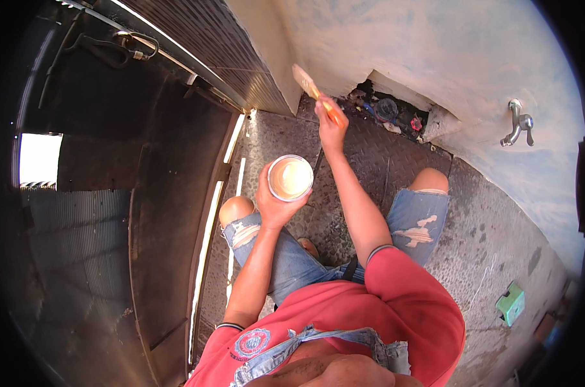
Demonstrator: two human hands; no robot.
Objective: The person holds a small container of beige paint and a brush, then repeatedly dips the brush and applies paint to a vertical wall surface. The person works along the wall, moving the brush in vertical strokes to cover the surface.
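My left hand point(278, 205) is wrapped around a round tub of pale cream paint point(291, 178), held above the floor between my knees. In my right hand point(332, 128) is a paintbrush point(308, 83) with an orange handle, gripped by that handle. Its pale-coated bristles point up and away from me, at the corner beside the painted wall point(418, 43). Whether the bristles touch the wall cannot be told. The brush and the tub are apart.
A broken-edged hole point(386, 109) low in the wall holds pipes and a red valve handle point(416, 123). A metal tap point(517, 123) juts out at right. A dark metal door point(104, 217) lines the left. A green plastic stool point(511, 304) stands on the stone-patterned floor point(471, 232).
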